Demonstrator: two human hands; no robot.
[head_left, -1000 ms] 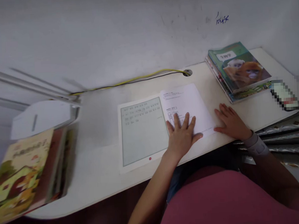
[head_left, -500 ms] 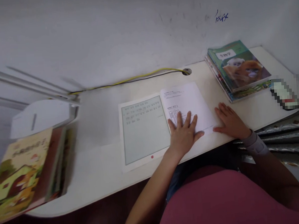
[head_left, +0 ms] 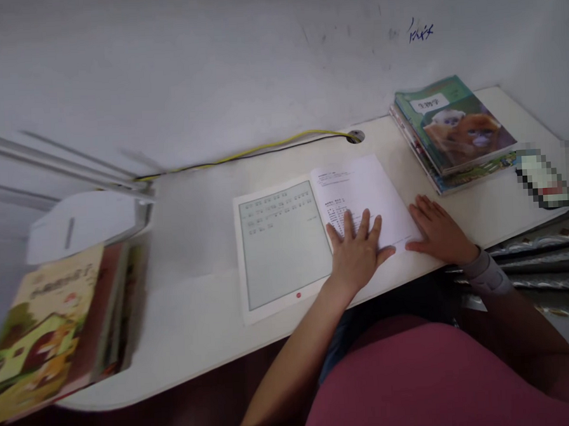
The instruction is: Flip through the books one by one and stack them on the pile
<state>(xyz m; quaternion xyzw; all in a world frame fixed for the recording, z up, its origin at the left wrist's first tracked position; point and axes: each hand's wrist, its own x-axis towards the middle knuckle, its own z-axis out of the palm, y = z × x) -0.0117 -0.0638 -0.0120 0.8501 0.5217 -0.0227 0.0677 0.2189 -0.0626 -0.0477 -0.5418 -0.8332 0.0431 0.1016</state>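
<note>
An open booklet (head_left: 309,231) lies flat on the white desk (head_left: 194,307), its left page pale green with a white border and its right page white with small print. My left hand (head_left: 360,252) rests palm down on the lower part of the white page, fingers spread. My right hand (head_left: 437,229) lies flat on the desk just right of the booklet, fingers stretched out and touching the page edge. Neither hand holds anything.
A stack of books with a monkey cover (head_left: 456,131) sits at the back right corner. A second stack of picture books (head_left: 56,326) lies at the front left beside a white lamp base (head_left: 82,223). A yellow cable (head_left: 243,153) runs along the wall to a desk hole.
The booklet and my left hand have slid a little to the right across the desk. My right hand has stayed where it was.
</note>
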